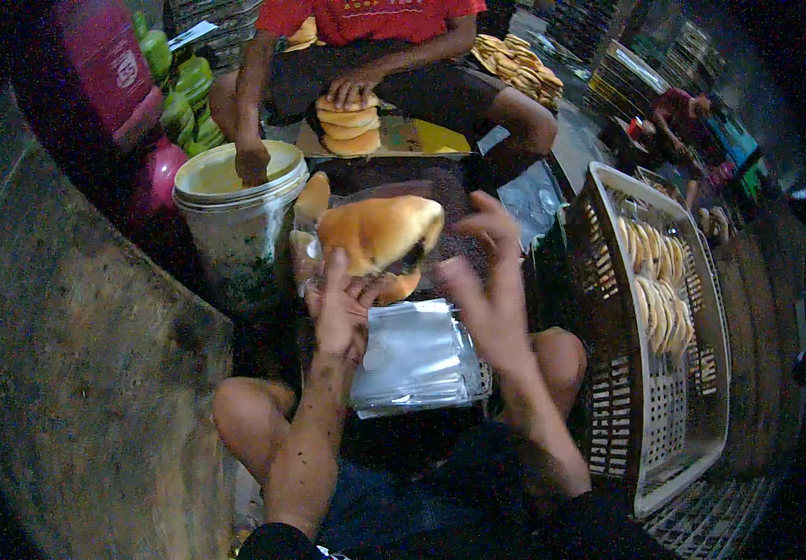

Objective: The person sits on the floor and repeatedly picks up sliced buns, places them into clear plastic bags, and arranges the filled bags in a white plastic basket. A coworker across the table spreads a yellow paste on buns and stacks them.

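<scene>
A golden-brown bread bun (375, 231), split along one side with dark filling showing, is held up over the work spot. My left hand (336, 303) grips it from below, its thumb against the bun's front. Just right of the bun, my right hand (489, 280) is raised with fingers apart and nothing seen in them; motion blurs it. A stack of clear plastic bags (417, 355) lies below and between my hands. Another bun (399, 286) shows partly behind the held one, and one more (313, 197) stands at its far left.
Across from me a person in a red shirt (370, 21) rests a hand on stacked buns (350, 131) and reaches into a white bucket (239, 201). At right stands a plastic crate (641, 439) with rows of bagged buns (661, 315). More buns (518, 67) are piled behind.
</scene>
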Demonstrator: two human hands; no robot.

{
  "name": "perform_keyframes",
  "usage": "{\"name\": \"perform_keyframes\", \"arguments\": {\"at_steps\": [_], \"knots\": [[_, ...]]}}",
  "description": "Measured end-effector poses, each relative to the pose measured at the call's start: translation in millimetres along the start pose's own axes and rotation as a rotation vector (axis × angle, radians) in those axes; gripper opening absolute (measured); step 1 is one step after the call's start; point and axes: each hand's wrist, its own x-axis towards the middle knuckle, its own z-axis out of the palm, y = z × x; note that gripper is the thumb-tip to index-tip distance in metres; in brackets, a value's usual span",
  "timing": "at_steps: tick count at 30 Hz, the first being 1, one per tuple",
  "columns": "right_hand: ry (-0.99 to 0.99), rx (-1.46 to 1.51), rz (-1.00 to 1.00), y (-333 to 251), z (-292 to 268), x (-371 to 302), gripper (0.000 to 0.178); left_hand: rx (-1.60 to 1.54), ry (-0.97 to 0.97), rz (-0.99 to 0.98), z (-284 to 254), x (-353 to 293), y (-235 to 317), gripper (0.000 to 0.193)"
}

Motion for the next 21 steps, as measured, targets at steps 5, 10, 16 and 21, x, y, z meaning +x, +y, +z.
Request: {"name": "perform_keyframes", "arguments": {"at_steps": [5, 10, 16, 21], "knots": [[-0.057, -0.465, -0.094, -33, 21, 7, 0.036, -0.239, 0.058, -0.128, -26, 3, 17, 0.061], [-0.698, -0.865, -0.214, -54, -3, 25, 0.074, 0.143, -0.079, -0.015, -4, -18, -6, 0.069], [-0.109, -0.923, 0.171, -14, -226, 73, 0.045, 1.114, -0.543, -0.479, -8, -9, -46, 0.058], [0.268, -1.498, 0.42, 27, -445, 5, 0.051, 2.15, -0.893, -0.364, -51, -12, -112, 0.055]]}}
